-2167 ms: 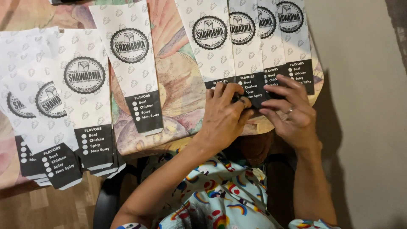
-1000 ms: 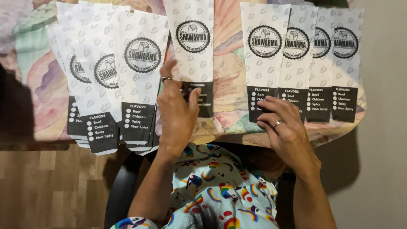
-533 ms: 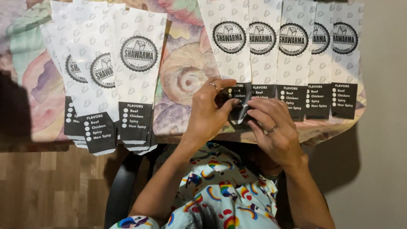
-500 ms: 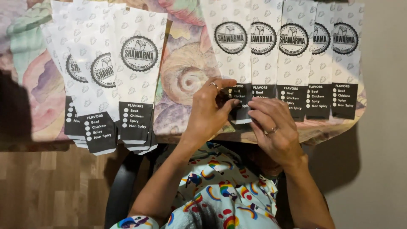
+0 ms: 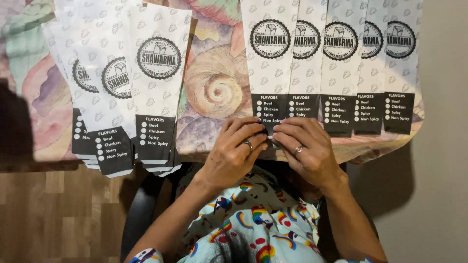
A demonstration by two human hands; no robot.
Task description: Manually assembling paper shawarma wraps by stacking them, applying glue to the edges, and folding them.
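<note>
Both hands work the bottom edge of one paper bag [image 5: 269, 73] at the table's [image 5: 214, 97] near edge, leftmost of an overlapped row [image 5: 356, 68]. Left hand [image 5: 233, 151] and right hand [image 5: 306, 148] are curled, fingertips pinching its dark lower band. Bag looks thin, light, floppy, easily creased; best held at the bottom edge. Loose pile [image 5: 122, 83] lies left.

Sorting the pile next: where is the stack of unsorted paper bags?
In the head view, the stack of paper bags lies fanned at the table's left end, left of the shell print, away from both hands.
</note>
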